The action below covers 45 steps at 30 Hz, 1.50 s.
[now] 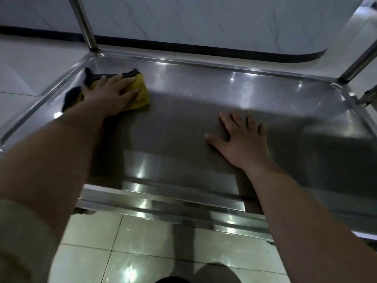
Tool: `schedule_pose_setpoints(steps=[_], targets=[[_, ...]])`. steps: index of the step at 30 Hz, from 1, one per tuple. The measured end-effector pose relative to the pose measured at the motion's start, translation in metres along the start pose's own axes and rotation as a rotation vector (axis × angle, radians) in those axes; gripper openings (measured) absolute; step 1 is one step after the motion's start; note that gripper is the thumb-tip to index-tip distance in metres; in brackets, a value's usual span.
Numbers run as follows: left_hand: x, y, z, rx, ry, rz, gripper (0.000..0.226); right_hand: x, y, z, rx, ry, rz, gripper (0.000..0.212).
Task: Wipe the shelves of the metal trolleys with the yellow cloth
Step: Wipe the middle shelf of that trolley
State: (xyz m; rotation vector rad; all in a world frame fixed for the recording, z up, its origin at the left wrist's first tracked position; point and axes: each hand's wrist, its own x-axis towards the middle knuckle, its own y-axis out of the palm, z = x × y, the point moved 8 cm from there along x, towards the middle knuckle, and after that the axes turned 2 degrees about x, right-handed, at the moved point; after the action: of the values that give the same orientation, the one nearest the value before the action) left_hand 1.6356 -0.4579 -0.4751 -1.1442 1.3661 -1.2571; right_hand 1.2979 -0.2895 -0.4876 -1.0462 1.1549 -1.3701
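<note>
A stainless steel trolley shelf (pixel 204 82) with a raised rim fills the view. The yellow cloth (pixel 142 88), with dark edges, lies in the shelf's far left corner. My left hand (pixel 110 94) presses flat on top of the cloth with fingers straight, pointing right. My right hand (pixel 242 137) rests flat on the bare middle of the shelf, fingers spread, holding nothing.
Trolley uprights rise at the far left corner (pixel 85 23) and the far right corner (pixel 359 64). A white wall panel with a black base strip (pixel 183 48) runs behind the trolley. Glossy floor tiles (pixel 142 252) lie below the shelf's near rim.
</note>
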Motion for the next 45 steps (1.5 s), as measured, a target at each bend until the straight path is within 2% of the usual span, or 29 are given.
schedule_pose_setpoints(steps=[2,4,6,8,11,17,19,21,24,26,28,30,32,33,35,37,40,43,45], targets=[[-0.023,-0.002,0.064,0.029,-0.057,-0.001,0.089,0.0,0.001,0.001,-0.012,0.007,0.004,0.088],[-0.047,0.0,0.095,0.048,-0.069,0.013,0.098,-0.002,0.001,0.002,-0.019,0.013,0.01,0.089],[-0.069,0.005,0.102,0.056,-0.063,0.033,0.093,-0.005,0.001,0.004,-0.028,0.015,0.017,0.089],[-0.089,0.009,0.096,0.041,-0.08,0.034,0.078,-0.01,0.0,0.007,-0.034,0.014,0.022,0.088],[-0.112,0.01,0.071,-0.002,-0.125,0.012,0.067,-0.015,0.0,0.01,-0.044,0.017,0.04,0.086],[-0.129,0.018,-0.038,-0.003,0.012,0.029,0.065,-0.014,0.001,0.008,-0.054,0.028,0.069,0.086],[-0.134,0.021,-0.078,0.0,0.062,0.019,0.064,-0.012,0.001,0.006,-0.025,0.025,0.053,0.079],[-0.144,0.023,-0.125,0.002,0.133,0.026,0.063,-0.011,-0.005,0.0,0.184,0.027,-0.035,0.06],[-0.166,0.028,-0.2,-0.003,0.261,0.082,0.062,-0.024,-0.028,-0.01,0.872,0.056,-0.187,0.022],[-0.18,0.028,-0.231,-0.048,0.331,0.111,0.061,-0.038,-0.041,-0.019,1.14,0.11,-0.242,0.015],[-0.184,0.016,-0.228,-0.267,0.339,0.101,0.056,-0.05,-0.051,-0.02,1.068,0.098,-0.242,0.014],[-0.186,-0.001,-0.201,-0.604,0.264,0.016,0.047,-0.06,-0.053,-0.011,0.806,0.045,-0.2,0.013],[-0.188,-0.017,-0.165,-0.739,0.146,-0.128,0.037,-0.07,-0.047,-0.006,0.563,0.083,-0.126,0.022],[-0.189,-0.021,-0.151,-0.727,0.092,-0.178,0.035,-0.074,-0.043,-0.006,0.472,0.157,-0.075,0.035],[-0.192,-0.021,-0.139,-0.674,0.039,-0.168,0.04,-0.086,-0.038,-0.007,0.427,0.314,0.002,0.059],[-0.199,-0.022,-0.146,-0.618,0.107,-0.123,0.046,-0.098,-0.04,-0.003,0.491,0.339,-0.02,0.066],[-0.221,-0.024,-0.165,-0.5,0.304,-0.134,0.043,-0.114,-0.05,0.013,0.496,0.126,-0.098,0.064],[-0.234,-0.019,-0.169,-0.421,0.373,-0.122,0.039,-0.119,-0.041,0.017,0.474,-0.036,0.058,0.061],[-0.232,-0.02,-0.166,-0.419,0.367,-0.121,0.035,-0.117,-0.035,0.013,0.428,-0.073,0.08,0.052]])
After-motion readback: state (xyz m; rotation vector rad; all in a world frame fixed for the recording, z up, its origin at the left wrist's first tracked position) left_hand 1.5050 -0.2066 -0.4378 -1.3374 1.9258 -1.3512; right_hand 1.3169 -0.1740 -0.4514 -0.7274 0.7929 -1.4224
